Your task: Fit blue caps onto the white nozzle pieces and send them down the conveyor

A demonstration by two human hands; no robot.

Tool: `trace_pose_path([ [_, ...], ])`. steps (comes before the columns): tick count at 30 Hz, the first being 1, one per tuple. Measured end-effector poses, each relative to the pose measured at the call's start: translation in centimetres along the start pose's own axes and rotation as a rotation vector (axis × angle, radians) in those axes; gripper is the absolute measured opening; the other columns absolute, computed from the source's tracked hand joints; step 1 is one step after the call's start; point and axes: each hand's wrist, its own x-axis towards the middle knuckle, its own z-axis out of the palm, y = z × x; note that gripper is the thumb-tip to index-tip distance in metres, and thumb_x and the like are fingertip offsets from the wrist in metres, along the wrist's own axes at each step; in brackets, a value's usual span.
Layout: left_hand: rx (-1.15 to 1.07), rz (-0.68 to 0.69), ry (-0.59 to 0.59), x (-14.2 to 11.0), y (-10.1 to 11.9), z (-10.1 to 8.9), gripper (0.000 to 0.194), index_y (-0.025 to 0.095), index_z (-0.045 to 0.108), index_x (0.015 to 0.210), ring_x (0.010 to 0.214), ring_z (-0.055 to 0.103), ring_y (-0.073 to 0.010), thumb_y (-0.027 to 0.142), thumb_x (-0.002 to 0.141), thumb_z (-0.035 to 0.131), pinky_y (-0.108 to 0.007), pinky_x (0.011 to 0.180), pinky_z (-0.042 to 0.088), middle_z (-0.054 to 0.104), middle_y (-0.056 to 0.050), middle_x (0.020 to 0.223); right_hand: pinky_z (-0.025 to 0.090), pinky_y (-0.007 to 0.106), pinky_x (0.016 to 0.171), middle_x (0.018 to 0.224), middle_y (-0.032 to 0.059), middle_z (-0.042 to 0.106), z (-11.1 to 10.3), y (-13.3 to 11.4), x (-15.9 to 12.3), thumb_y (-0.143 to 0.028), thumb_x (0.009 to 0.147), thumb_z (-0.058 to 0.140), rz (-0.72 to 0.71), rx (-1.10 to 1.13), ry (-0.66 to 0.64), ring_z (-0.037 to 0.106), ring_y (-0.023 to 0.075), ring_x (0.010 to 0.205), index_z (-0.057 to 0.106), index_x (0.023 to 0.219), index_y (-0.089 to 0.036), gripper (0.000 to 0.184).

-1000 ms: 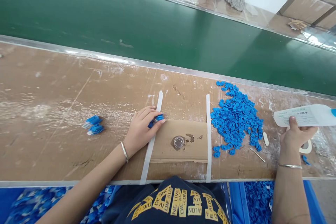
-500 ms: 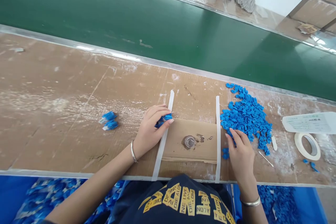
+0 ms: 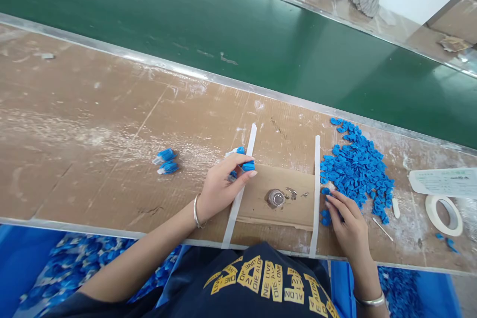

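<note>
My left hand (image 3: pixel 221 186) is closed round a small blue part with a pale end (image 3: pixel 244 165), held at the left edge of a taped-down cardboard piece (image 3: pixel 261 198). On that cardboard sits a small clear round dish (image 3: pixel 276 198). My right hand (image 3: pixel 348 226) rests at the lower left edge of a pile of small blue caps (image 3: pixel 357 169), fingers curled over a few loose caps; what they pinch is hidden. Two more blue parts (image 3: pixel 166 161) lie to the left on the brown bench (image 3: pixel 93 159).
A green conveyor belt (image 3: pixel 223 25) runs behind the bench. At the right lie a white bottle on its side (image 3: pixel 443 182), a roll of tape (image 3: pixel 445 214) and a thin stick (image 3: pixel 382 229). Blue bins with parts (image 3: pixel 74 268) stand below the bench edge.
My right hand let go of the white bottle at the far right, came to the blue cap pile and now curls at its lower edge. My left hand has lifted its part slightly.
</note>
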Motion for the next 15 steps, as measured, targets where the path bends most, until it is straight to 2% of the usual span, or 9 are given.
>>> trace_pose_path([
  [3, -0.254, -0.123, -0.012, -0.6, 1.0, 0.4, 0.017, 0.020, 0.065, 0.098, 0.079, 0.069, -0.0181, 0.032, 0.086, 0.065, -0.032, 0.075, 0.057, 0.073, -0.005, 0.091, 0.060, 0.043, 0.084, 0.112, 0.0099, 0.073, -0.2, -0.2, 0.2, -0.026, 0.095, 0.057, 0.070, 0.004, 0.029, 0.071, 0.0243, 0.100, 0.070, 0.112, -0.023, 0.022],
  [6, -0.480, -0.255, -0.020, -2.1, 2.2, 0.8, 0.014, 0.020, 0.064, 0.094, 0.078, 0.069, -0.0177, 0.026, 0.082, 0.069, -0.031, 0.071, 0.058, 0.074, -0.006, 0.092, 0.060, 0.042, 0.082, 0.111, 0.0104, 0.073, -0.2, -0.3, 0.5, -0.028, 0.094, 0.059, 0.074, 0.004, 0.016, 0.072, 0.0242, 0.098, 0.071, 0.110, -0.022, 0.021],
  [9, -0.610, -0.360, -0.002, -4.2, 3.2, 1.3, 0.015, 0.021, 0.064, 0.089, 0.070, 0.068, -0.0161, 0.021, 0.078, 0.073, -0.027, 0.063, 0.056, 0.075, -0.005, 0.086, 0.061, 0.043, 0.082, 0.112, 0.0111, 0.073, -0.1, -0.4, 0.5, -0.026, 0.094, 0.059, 0.026, 0.003, 0.005, 0.072, 0.0247, 0.098, 0.071, 0.111, -0.023, 0.021],
  [12, -0.764, -0.468, 0.010, -6.2, 3.7, 1.9, 0.021, 0.021, 0.064, 0.094, 0.062, 0.065, -0.0145, 0.020, 0.076, 0.075, -0.023, 0.051, 0.051, 0.074, -0.004, 0.078, 0.060, 0.045, 0.085, 0.115, 0.0109, 0.072, -0.2, -0.4, 0.2, -0.020, 0.094, 0.057, -0.033, -0.021, -0.015, 0.071, 0.0249, 0.100, 0.067, 0.122, -0.026, 0.030],
  [15, -0.879, -0.583, -0.020, -7.5, 3.7, 2.5, 0.027, 0.021, 0.066, 0.099, 0.055, 0.061, -0.0122, 0.021, 0.074, 0.076, -0.020, 0.044, 0.047, 0.072, -0.002, 0.074, 0.059, 0.043, 0.086, 0.116, 0.0100, 0.072, -0.5, 0.0, 0.1, -0.012, 0.094, 0.053, -0.142, -0.036, -0.094, 0.069, 0.0235, 0.099, 0.065, 0.126, -0.025, 0.036],
])
